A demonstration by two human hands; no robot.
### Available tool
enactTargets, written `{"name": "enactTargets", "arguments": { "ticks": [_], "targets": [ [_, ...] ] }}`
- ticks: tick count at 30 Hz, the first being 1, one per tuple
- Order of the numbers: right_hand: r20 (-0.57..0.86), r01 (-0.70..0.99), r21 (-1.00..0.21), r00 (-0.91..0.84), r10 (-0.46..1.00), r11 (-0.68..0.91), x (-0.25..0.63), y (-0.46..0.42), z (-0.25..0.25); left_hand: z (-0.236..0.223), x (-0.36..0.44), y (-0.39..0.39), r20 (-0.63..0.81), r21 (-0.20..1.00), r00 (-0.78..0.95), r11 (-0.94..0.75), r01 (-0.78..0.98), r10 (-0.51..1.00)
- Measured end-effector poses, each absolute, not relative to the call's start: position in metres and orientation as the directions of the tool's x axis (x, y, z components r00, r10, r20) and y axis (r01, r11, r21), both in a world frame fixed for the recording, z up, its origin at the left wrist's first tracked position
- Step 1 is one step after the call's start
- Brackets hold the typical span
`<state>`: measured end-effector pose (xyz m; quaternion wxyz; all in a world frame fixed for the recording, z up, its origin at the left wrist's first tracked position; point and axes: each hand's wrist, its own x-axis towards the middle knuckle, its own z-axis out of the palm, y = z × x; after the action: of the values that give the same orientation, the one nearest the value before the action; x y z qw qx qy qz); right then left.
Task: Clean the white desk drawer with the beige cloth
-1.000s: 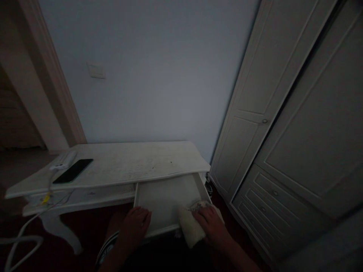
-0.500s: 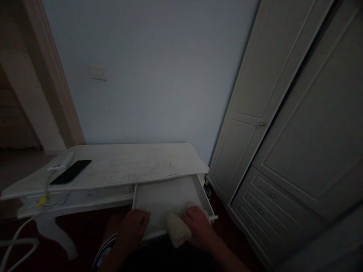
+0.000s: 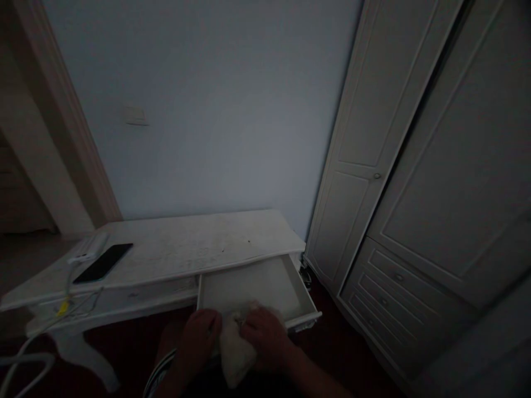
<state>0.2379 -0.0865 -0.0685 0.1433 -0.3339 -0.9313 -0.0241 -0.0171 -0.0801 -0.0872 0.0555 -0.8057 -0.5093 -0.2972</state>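
A white drawer [image 3: 265, 279] is pulled out of the white desk [image 3: 207, 235]. My right hand [image 3: 265, 334] is closed on a pale, fluffy cloth [image 3: 235, 354] at the drawer's front edge. Part of the cloth lies inside over the edge, and the rest hangs down outside. My left hand [image 3: 201, 334] grips the front left corner of the drawer with curled fingers, close beside the cloth. Its fingertips are partly hidden in the dim light.
A dark phone [image 3: 103, 263] and a white power strip [image 3: 88, 249] with a cable lie on the desk's left end. A yellow tag [image 3: 63, 307] hangs on the cable. A tall white wardrobe [image 3: 357, 204] stands at the right, a light switch [image 3: 136, 116] on the wall.
My right hand has moved left along the drawer's front edge with the cloth, closer to my left hand. My left hand stays at the drawer's corner. The view has shifted slightly.
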Motion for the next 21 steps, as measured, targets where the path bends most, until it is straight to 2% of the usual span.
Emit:
{"name": "enactTargets", "arguments": {
  "ticks": [4, 7, 13, 16, 21],
  "targets": [
    [0.257, 0.744, -0.158, -0.604, 0.754, 0.65, 0.297, -0.088, -0.057, -0.087, -0.015, -0.079, 0.474, 0.27, 0.294, -0.455, 0.849, 0.83],
    [0.284, 0.797, -0.171, -0.523, 0.804, 0.579, 0.306, -0.088, -0.058, -0.093, -0.018, -0.078, 0.483, 0.298, 0.294, -0.471, 0.83, 0.825],
    [0.315, 0.678, -0.057, -0.685, 0.657, 0.733, 0.236, -0.084, -0.084, -0.091, -0.014, -0.081, 0.398, 0.298, 0.301, -0.432, 0.851, 0.867],
    [0.345, 0.621, -0.039, -0.727, 0.594, 0.783, 0.203, -0.082, -0.093, -0.093, -0.019, -0.078, 0.354, 0.29, 0.305, -0.414, 0.863, 0.884],
    [0.371, 0.624, -0.079, -0.706, 0.603, 0.778, 0.202, -0.085, -0.089, -0.104, -0.027, -0.075, 0.442, 0.166, 0.376, -0.486, 0.858, 0.814]
  ]
}}
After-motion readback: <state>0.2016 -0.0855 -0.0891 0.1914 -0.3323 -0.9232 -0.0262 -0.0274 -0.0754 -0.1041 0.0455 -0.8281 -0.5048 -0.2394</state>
